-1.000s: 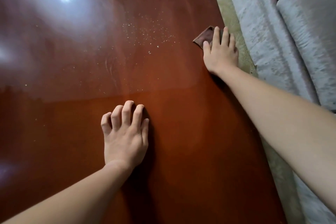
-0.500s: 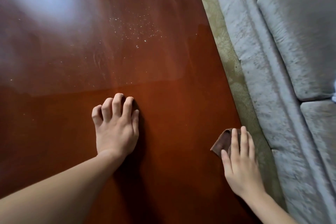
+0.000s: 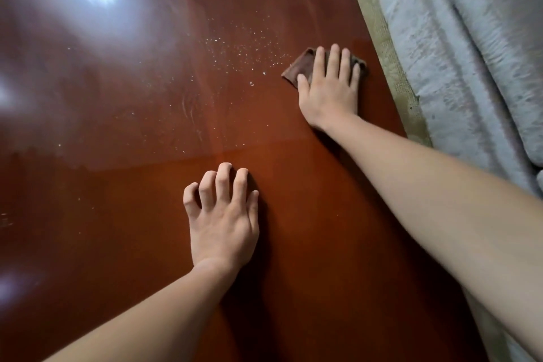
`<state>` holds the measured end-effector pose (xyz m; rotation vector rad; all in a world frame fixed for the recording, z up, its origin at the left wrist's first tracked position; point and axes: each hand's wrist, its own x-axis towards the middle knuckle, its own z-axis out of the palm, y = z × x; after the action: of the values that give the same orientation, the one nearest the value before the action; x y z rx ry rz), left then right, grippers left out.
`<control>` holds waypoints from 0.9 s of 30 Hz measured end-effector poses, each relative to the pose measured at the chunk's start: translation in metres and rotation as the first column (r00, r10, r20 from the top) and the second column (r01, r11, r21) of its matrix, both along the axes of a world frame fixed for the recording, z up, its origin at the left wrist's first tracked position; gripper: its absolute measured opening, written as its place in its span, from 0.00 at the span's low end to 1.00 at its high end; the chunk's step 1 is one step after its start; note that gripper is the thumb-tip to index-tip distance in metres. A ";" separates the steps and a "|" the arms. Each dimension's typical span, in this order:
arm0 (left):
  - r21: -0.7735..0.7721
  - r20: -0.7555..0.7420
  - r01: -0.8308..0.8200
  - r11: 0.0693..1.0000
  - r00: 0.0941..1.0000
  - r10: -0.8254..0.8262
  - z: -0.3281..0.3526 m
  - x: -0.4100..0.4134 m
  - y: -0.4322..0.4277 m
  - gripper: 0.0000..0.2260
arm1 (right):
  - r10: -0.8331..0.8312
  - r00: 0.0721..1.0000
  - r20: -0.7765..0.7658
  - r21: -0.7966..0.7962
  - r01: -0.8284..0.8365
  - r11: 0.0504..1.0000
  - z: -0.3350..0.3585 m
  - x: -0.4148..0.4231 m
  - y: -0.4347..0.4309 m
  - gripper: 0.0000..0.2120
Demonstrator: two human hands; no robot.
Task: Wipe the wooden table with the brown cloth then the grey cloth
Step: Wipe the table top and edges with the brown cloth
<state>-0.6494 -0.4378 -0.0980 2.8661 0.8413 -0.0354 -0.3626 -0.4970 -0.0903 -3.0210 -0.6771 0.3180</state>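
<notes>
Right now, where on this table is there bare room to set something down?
Bare wood lies left of the left hand, and between it and the right hand. Crowded: the right hand presses the brown cloth near the table edge, with white specks just left.

Worktop (image 3: pixel 117 214) left of and beyond both hands is flat free run, with only a scatter of pale specks (image 3: pixel 244 50) just left of the brown cloth (image 3: pixel 299 67). Right side is tight: right hand (image 3: pixel 329 88) lies flat on the cloth near the worktop's right edge, where a narrow rug strip (image 3: pixel 379 35) and then the grey sofa (image 3: pixel 426 38) front run alongside. Left hand (image 3: pixel 223 226) sits fingertips-down mid-worktop and the right forearm (image 3: pixel 440 200) crosses the near right corner, leaving a bare lane between the arms.
</notes>
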 end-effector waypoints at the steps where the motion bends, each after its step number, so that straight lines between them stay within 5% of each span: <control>1: 0.008 0.004 0.001 1.000 1.000 -0.001 0.000 0.000 0.000 0.22 | 0.000 1.000 -0.003 -0.003 0.000 1.000 -0.001 0.007 0.013 0.35; 13: -0.015 0.027 -0.010 1.000 1.000 0.011 0.003 0.000 0.001 0.21 | 0.364 0.931 -0.009 -0.044 -0.364 0.930 0.007 -0.148 -0.080 0.33; 17: -0.014 0.040 0.006 1.000 0.999 -0.005 0.002 -0.002 0.001 0.21 | 0.433 0.901 -0.028 -0.032 -0.434 0.900 0.005 -0.142 -0.081 0.33; 24: -0.026 0.068 0.032 0.999 0.997 -0.030 0.000 -0.003 0.002 0.21 | 0.118 0.992 0.030 -0.015 -0.118 0.993 -0.002 -0.017 0.039 0.32; 27: -0.042 0.107 0.019 0.999 0.994 -0.015 -0.001 -0.002 0.002 0.21 | 0.109 0.994 0.030 -0.033 -0.108 0.994 -0.001 -0.011 0.057 0.32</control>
<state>-0.6517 -0.4360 -0.0995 2.8064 0.7860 0.0954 -0.3739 -0.4396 -0.0915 -3.0313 -0.8482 0.2875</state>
